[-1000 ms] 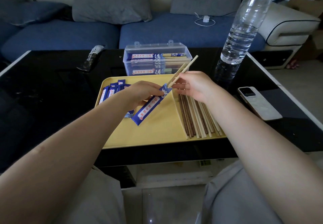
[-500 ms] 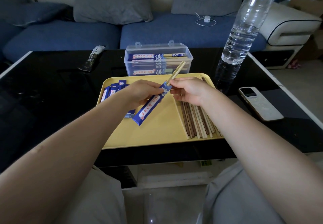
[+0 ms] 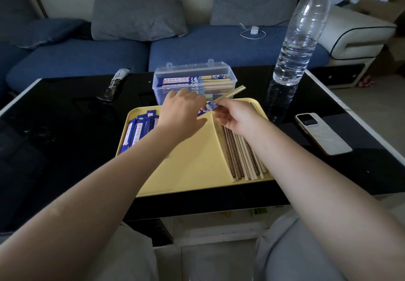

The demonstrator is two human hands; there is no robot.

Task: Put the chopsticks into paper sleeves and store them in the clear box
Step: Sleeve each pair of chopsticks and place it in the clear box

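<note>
2 hands meet over the yellow tray (image 3: 186, 171). Left of the left hand (image 3: 183, 114) lie blue paper sleeves (image 3: 140, 129). That hand holds a sleeved pair of chopsticks (image 3: 230, 93) (tips poking out), and the right hand (image 3: 235, 117) pinches it too. Beyond both hands sits the clear box (image 3: 195, 83). Under the right hand lie bare chopsticks (image 3: 243, 160).

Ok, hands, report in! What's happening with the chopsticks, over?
Left hand holds sleeve. Right hand pinches sleeved chopsticks, tops protruding. Clear box open behind; path unblocked.
</note>
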